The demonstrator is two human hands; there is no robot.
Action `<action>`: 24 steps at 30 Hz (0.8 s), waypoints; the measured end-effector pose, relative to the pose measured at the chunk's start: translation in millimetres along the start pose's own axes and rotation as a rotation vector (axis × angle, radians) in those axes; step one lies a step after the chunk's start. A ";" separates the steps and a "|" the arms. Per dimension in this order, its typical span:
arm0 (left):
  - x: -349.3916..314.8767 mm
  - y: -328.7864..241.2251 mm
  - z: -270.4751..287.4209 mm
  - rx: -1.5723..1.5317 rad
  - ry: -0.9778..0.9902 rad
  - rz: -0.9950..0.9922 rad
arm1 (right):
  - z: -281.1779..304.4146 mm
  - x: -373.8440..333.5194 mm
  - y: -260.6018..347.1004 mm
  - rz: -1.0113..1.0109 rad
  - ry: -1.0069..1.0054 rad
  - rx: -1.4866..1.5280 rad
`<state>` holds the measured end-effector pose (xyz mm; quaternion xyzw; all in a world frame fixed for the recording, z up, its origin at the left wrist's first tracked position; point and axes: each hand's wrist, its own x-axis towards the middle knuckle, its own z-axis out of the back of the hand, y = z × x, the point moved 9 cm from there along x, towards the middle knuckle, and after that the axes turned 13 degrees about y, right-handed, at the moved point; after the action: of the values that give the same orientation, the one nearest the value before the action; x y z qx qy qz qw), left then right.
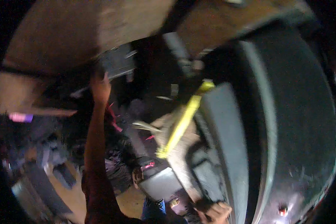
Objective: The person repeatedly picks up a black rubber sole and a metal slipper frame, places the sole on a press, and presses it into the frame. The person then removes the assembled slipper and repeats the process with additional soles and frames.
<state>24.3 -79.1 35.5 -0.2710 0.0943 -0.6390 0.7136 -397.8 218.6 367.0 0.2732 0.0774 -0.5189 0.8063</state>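
Note:
My left arm stretches far forward, and the left hand (100,87) is at a dark edge beside a grey box-like thing (117,61). Its fingers are smeared by motion, so their grip cannot be made out. Low in the picture my right hand (214,212) is closed with curled fingers, next to the lower end of a long grey panel (231,134). What it holds, if anything, is hidden. Between the hands a long bright yellow bar (184,121) lies slanted across a pale board-like piece (181,173).
A large dark panel with a pale rim (268,123) curves along the right. Brown sheets (74,33) fill the upper left. A light grey flat block (162,183) sits low in the middle, near blue cloth (153,209). Dark clutter, with pink strips (114,119), spreads at left.

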 end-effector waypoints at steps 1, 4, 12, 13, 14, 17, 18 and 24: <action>18.8 -26.6 -9.6 -0.056 -0.055 -0.003 | 3.0 -1.7 0.8 -0.039 0.016 -0.028; -141.5 -109.9 -23.0 -0.385 0.218 0.116 | 8.5 0.7 8.8 -0.057 -0.049 0.017; -462.5 -479.5 -34.1 -0.643 1.140 -0.474 | 38.2 -15.2 33.1 0.300 -0.513 0.167; -497.7 -515.5 -25.7 -0.642 1.230 -0.565 | 28.7 -30.3 40.2 0.304 -0.426 0.207; -533.5 -544.5 -15.0 -0.626 1.314 -0.659 | 20.7 -47.2 48.3 0.316 -0.350 0.269; -638.5 -602.1 7.4 -0.532 1.534 -0.873 | -17.9 -159.0 79.1 0.519 -0.115 0.642; -671.0 -615.9 13.9 -0.495 1.586 -0.914 | -22.3 -225.9 89.3 0.681 -0.133 0.881; -807.5 -658.3 14.0 -0.170 1.768 -1.005 | -65.6 -691.2 -43.1 0.199 -0.587 1.090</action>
<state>-669.5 678.5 210.1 0.2398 0.5079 -0.8272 0.0160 -736.0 788.5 578.7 0.4971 -0.4491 -0.4596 0.5831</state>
